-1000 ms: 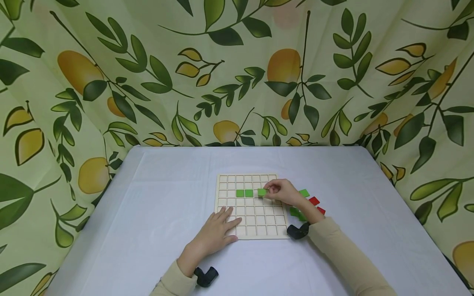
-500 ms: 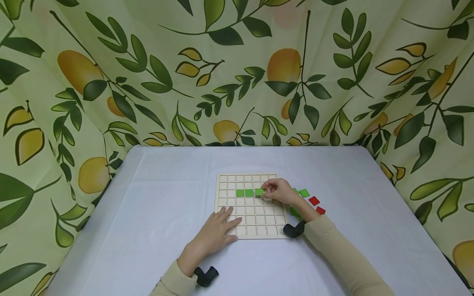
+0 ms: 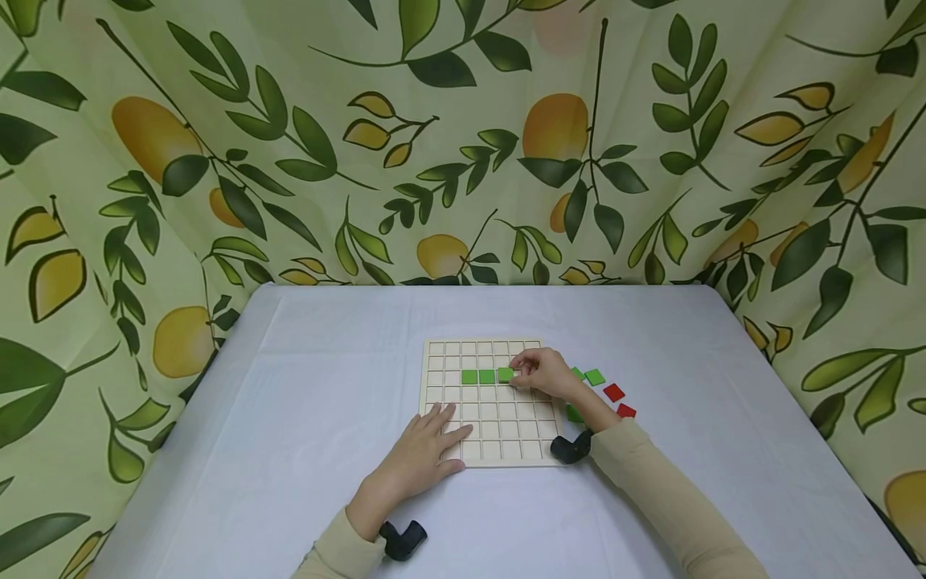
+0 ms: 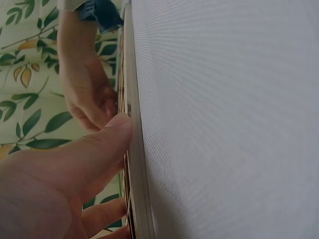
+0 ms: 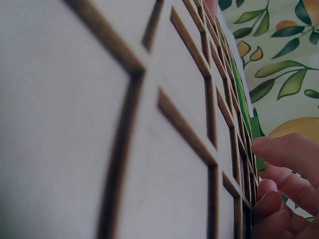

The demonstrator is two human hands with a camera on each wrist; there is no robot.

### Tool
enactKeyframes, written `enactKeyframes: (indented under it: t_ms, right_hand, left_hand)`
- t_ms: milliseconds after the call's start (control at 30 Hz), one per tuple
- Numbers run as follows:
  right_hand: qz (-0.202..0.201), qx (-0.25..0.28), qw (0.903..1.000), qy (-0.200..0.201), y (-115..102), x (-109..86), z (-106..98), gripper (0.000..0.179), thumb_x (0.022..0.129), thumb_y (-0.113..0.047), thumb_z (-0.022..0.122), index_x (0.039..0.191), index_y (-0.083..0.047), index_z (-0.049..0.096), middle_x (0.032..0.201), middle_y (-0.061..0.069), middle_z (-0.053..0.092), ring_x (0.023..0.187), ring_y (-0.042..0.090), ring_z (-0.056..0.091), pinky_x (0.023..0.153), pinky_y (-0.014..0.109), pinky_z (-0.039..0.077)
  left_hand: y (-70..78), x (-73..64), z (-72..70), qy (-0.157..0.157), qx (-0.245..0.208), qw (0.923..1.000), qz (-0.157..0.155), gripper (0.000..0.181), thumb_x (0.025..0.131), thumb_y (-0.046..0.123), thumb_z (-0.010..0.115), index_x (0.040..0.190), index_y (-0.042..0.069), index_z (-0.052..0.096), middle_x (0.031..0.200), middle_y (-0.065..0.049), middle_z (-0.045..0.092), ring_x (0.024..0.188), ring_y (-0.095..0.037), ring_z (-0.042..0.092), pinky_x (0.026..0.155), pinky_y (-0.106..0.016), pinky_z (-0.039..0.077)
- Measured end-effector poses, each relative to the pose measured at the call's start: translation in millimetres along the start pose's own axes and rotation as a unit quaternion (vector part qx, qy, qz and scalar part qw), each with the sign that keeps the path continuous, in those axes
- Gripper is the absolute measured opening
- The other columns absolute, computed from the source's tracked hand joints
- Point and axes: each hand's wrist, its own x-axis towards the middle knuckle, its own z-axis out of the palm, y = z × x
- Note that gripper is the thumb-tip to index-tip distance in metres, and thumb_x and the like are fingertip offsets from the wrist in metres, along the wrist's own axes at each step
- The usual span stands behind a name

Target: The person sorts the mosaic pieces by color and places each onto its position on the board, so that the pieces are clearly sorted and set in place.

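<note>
A wooden grid board lies on the table, its square cells divided by thin ridges. Two green tiles sit side by side in one of its upper rows. Just right of them, my right hand pinches a third green tile at its right edge; in the right wrist view this green tile stands out from the board's surface at the fingertips. My left hand rests with spread fingers on the board's lower left part, the thumb at its near edge.
Beyond my right forearm lie loose green tiles and two red tiles on the white tablecloth. A leaf-and-fruit patterned curtain hangs behind the table. Black devices sit at both wrists, the right one over the board's lower right corner.
My right hand has shifted slightly left with the pinched green tile, bringing it closer to the two in the row. The left hand has stayed in place.
</note>
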Motion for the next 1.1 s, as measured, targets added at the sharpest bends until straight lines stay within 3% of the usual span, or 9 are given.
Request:
enactKeyframes:
  t_ms: [333, 1100]
  right_hand:
    - [-0.005, -0.032, 0.9994, 0.013, -1.9, -1.3, 1.9, 0.024, 0.077, -0.008, 0.079, 0.096, 0.003, 0.07, 0.069, 0.006, 0.06, 0.06, 0.009, 0.046, 0.053, 0.017, 0.037]
    - [0.011, -0.024, 0.9995, 0.02, -3.0, -0.9, 3.5, 0.026, 0.076, -0.01, 0.079, 0.099, 0.002, 0.072, 0.068, 0.006, 0.06, 0.061, 0.009, 0.045, 0.053, 0.017, 0.036]
  left_hand:
    - [-0.3, 1.3, -0.3, 0.0, 0.003, 1.0, 0.0, 0.052, 0.09, 0.038, 0.062, 0.138, 0.02, 0.054, 0.156, -0.017, 0.036, 0.146, -0.04, 0.031, 0.116, -0.06, 0.031]
    - [-0.1, 1.0, -0.7, -0.002, -0.002, 1.0, 0.002, 0.052, 0.09, 0.037, 0.062, 0.138, 0.019, 0.054, 0.156, -0.017, 0.035, 0.146, -0.04, 0.03, 0.116, -0.06, 0.031]
